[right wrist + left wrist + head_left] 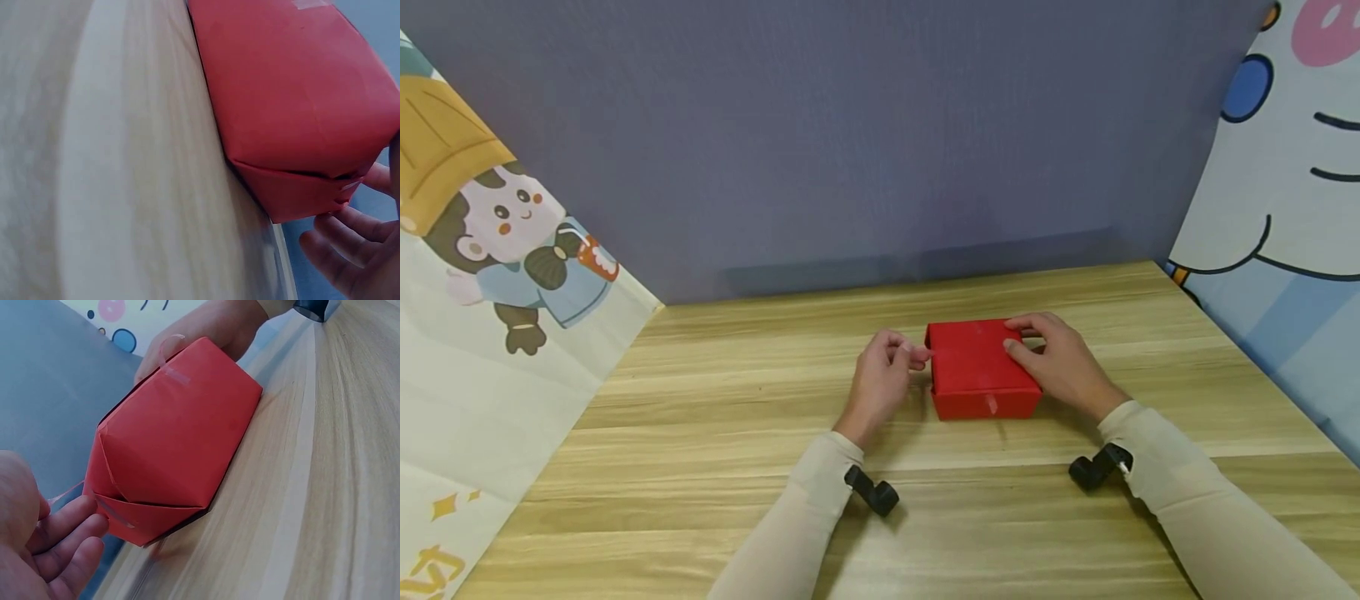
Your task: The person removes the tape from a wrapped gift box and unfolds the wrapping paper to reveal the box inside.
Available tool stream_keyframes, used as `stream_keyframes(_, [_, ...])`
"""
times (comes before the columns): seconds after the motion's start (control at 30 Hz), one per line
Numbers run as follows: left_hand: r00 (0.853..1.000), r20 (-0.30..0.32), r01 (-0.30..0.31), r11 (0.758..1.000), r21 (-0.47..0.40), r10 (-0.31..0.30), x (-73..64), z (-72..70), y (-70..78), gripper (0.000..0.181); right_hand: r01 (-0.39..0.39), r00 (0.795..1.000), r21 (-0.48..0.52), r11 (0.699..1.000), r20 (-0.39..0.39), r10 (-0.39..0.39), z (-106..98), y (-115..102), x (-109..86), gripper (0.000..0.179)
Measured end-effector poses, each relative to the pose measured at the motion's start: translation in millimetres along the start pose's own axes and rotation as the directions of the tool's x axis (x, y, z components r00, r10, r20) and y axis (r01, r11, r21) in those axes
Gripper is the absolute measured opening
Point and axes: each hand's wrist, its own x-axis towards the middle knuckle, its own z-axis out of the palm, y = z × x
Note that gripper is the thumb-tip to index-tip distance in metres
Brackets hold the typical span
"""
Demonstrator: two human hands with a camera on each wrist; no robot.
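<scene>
A box wrapped in red paper (985,360) lies flat on the wooden table, its near end bearing a small strip of clear tape (991,405). My right hand (1063,360) grips the box at its right end, thumb on the top. At the left end, my left hand (882,377) pinches a thin piece of clear tape (67,492), which stretches to the box's edge. The left wrist view shows the folded end flap (150,520) with tape along it. Another folded flap (300,190) appears beside my right fingers in the right wrist view.
The wood-grain table (715,433) spreads around the box. A grey-blue panel (880,142) stands behind it. Printed cartoon sheets hang at the left (490,358) and right (1247,200). A black wrist mount (872,492) juts from my left sleeve.
</scene>
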Motion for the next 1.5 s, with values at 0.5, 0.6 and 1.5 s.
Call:
stream_keyframes(0.5, [1.0, -0.013, 0.007, 0.996, -0.086, -0.008, 2.4, 2.3, -3.9, 0.012, 0.001, 1.0, 0.0, 1.0, -0.002, -0.001, -0.2, 0.4, 0.1, 0.035])
stream_keyframes(0.6, [0.999, -0.026, 0.025, 0.995, -0.098, -0.028, 2.9, 1.7, -4.4, 0.012, -0.002, 1.0, 0.001, 1.0, 0.0, 0.002, -0.4, 0.4, 0.2, 0.035])
stream_keyframes(1.5, [0.971, -0.238, -0.04, 0.986, -0.163, 0.0, 8.3, -5.2, -8.6, 0.018, 0.002, 1.0, 0.001, 1.0, 0.004, -0.002, 0.4, 2.7, 0.9, 0.037])
